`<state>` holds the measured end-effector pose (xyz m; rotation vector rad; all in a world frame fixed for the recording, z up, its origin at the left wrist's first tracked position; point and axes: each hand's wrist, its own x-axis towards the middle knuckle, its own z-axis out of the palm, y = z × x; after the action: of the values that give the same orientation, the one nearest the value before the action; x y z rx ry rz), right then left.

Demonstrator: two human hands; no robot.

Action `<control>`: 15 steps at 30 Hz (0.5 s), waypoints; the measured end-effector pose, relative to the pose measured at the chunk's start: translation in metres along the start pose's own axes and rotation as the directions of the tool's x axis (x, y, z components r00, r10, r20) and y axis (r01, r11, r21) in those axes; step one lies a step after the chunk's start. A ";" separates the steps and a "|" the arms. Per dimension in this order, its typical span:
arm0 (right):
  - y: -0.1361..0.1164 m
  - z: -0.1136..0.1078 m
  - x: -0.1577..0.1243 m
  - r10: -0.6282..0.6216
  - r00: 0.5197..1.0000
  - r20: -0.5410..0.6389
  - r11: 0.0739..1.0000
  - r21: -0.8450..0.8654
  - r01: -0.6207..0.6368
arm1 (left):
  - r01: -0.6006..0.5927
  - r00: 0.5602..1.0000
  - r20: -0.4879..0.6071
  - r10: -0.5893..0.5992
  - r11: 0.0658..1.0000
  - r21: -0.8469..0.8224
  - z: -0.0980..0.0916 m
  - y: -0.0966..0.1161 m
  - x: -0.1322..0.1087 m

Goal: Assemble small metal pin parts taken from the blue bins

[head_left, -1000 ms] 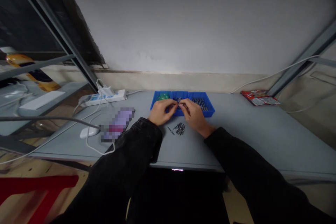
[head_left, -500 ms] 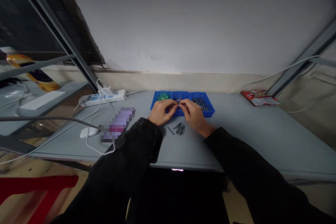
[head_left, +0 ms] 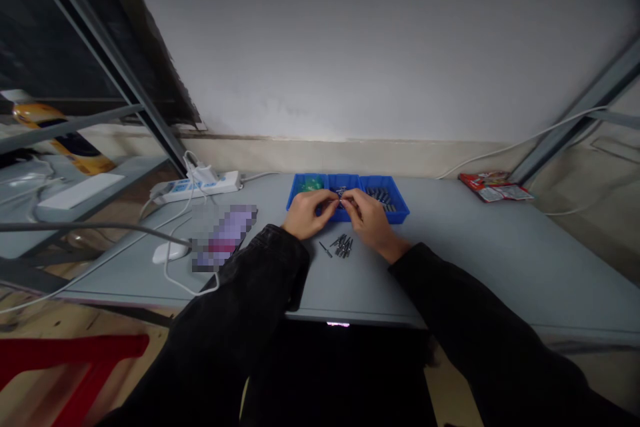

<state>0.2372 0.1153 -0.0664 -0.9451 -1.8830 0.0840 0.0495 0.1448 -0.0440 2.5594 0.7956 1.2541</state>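
Gray table (head_left: 500, 267) against a wall, steel shelf frame (head_left: 107, 60) at left. Power strip (head_left: 195, 188) and red packet (head_left: 495, 187) sit along the far edge; blurred phone (head_left: 225, 237) and mouse (head_left: 170, 252) at left, black left sleeve (head_left: 240, 300) just beside the phone. Blue tray (head_left: 400, 215) has three compartments, its front partly blocked by left hand (head_left: 311, 213) and right hand (head_left: 373, 217). Fingers (head_left: 331, 200) curled, nearly closed, tips together on a metal piece (head_left: 341, 193) over the middle compartment; exact grip too small to tell. Green item (head_left: 312, 183) in left compartment, dark pins (head_left: 383, 197) in right, pin pile (head_left: 342, 245) on table just before the tray.
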 end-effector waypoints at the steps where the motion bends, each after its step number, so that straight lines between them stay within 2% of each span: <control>1: 0.000 0.000 0.000 -0.001 1.000 -0.002 1.000 -0.001 0.001 | 0.003 1.000 0.001 -0.003 1.000 -0.001 0.000 0.000 0.000; 15: -0.001 0.000 0.000 0.002 1.000 0.004 1.000 0.007 -0.002 | -0.002 1.000 0.010 0.002 1.000 0.015 0.000 -0.002 0.000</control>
<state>0.2370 0.1149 -0.0656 -0.9430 -1.8845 0.0937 0.0490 0.1460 -0.0451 2.5767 0.8030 1.2393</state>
